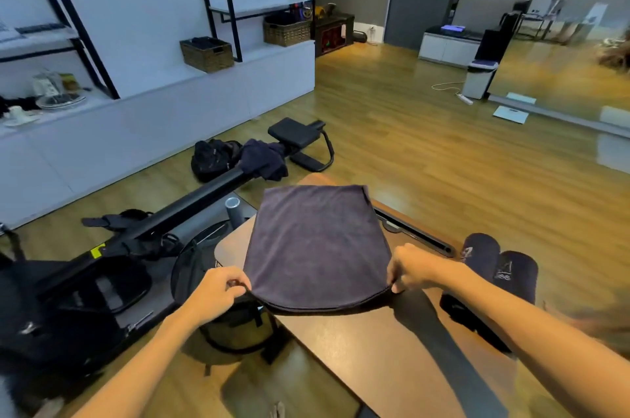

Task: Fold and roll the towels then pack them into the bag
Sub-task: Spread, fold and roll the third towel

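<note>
A dark purple towel (pixel 317 240) lies folded in a flat rectangle on the brown table (pixel 371 346). My left hand (pixel 218 291) pinches its near left corner, and my right hand (pixel 414 269) pinches its near right corner, lifting the near edge slightly. Two rolled dark towels (pixel 497 264) stand side by side at the table's right edge. A black bag (pixel 213 158) sits on the floor beyond the table, with another dark towel (pixel 262 158) draped over the rowing machine rail beside it.
A black rowing machine (pixel 112 267) stretches along the floor to the left of the table. White shelving with wicker baskets (pixel 206 54) lines the left wall. Open wooden floor (pixel 443 162) lies to the right, with a mirror wall behind.
</note>
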